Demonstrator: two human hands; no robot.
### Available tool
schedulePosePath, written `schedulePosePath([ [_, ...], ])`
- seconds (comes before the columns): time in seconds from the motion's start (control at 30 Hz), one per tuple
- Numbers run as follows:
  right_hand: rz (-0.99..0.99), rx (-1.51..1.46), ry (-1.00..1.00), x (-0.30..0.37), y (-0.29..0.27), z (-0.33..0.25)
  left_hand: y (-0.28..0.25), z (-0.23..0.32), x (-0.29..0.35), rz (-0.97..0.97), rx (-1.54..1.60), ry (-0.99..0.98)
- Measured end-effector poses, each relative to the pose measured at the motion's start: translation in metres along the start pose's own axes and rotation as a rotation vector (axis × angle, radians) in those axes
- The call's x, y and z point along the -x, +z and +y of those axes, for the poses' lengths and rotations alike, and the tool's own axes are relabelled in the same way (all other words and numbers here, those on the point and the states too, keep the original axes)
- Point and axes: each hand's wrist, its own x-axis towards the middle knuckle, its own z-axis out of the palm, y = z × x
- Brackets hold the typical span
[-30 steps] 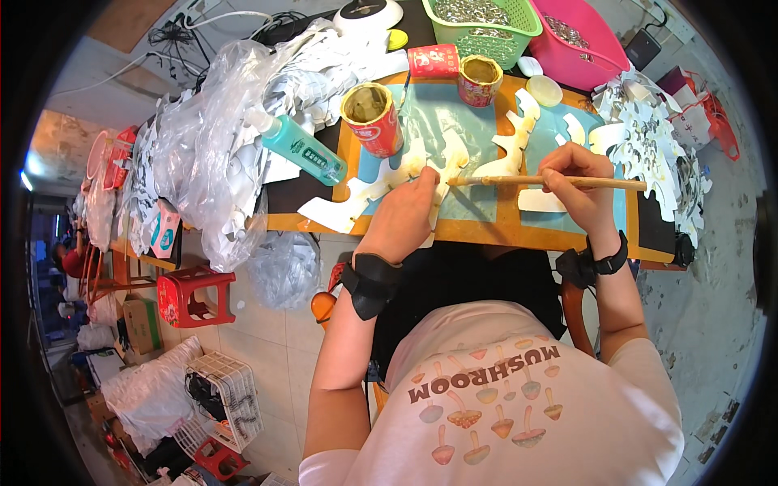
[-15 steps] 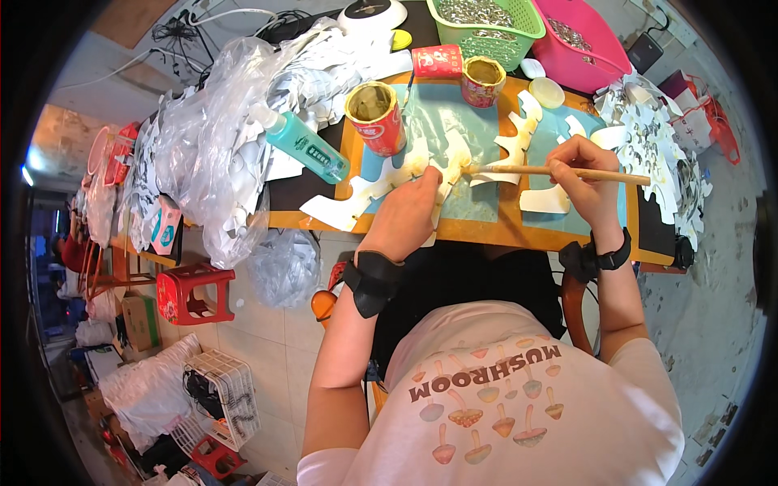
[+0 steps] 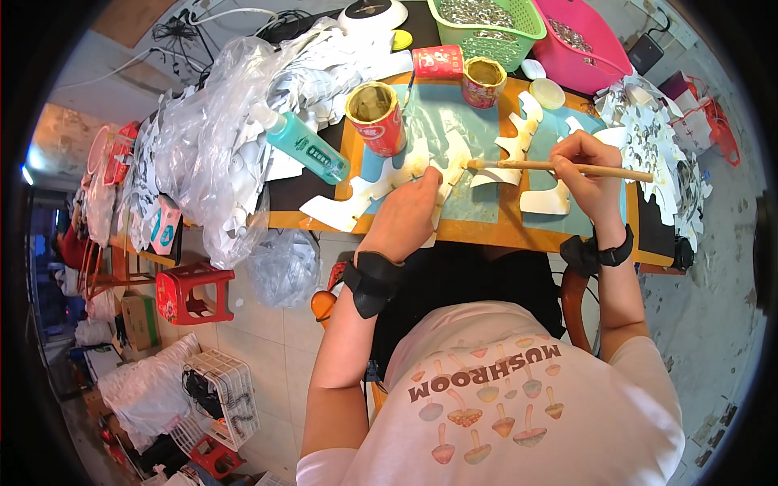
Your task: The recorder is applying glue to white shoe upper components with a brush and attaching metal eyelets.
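Note:
My right hand [image 3: 590,178] is closed around the wooden handle of a brush [image 3: 531,165], held nearly level. The brush tip meets the right edge of a white, wavy-edged cut-out piece [image 3: 457,152] with yellowish smears. My left hand [image 3: 405,215] pinches the lower part of that piece, its fingertips partly hidden. Similar white pieces lie on both sides: one [image 3: 340,209] at the left, one [image 3: 523,134] beyond the brush, and one [image 3: 545,202] beside my right hand. All rest on a blue-green mat [image 3: 486,206].
Two open red cans [image 3: 384,134] [image 3: 481,93] with tan contents stand behind the pieces. A teal bottle [image 3: 308,150] leans at the left by plastic-wrapped white cut-outs [image 3: 211,130]. Green [image 3: 519,44] and pink [image 3: 596,73] baskets hold metal parts. More cut-outs [image 3: 652,130] pile up at right.
The brush and my right hand have shifted slightly to the right, the tip sliding to the piece's edge. My left hand has stayed in place.

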Motion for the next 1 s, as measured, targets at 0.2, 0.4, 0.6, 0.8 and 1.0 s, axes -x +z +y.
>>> schedulePosePath([
  [0.2,-0.012,0.020,0.000,-0.001,-0.001,-0.003,0.001,0.000,0.000,0.009,0.001,0.002],
  [0.4,0.001,0.046,-0.026,-0.002,0.001,-0.002,0.001,0.000,-0.001,0.009,0.001,-0.002],
  [0.6,0.046,0.054,-0.060,-0.001,0.002,-0.005,0.003,-0.002,0.000,0.028,0.013,0.018],
  [0.8,0.000,-0.250,0.030,0.016,-0.003,-0.007,-0.002,-0.002,-0.002,0.026,0.024,0.039],
  [1.0,-0.054,-0.270,0.104,0.037,0.005,0.007,-0.007,-0.003,-0.004,-0.045,0.037,-0.007],
])
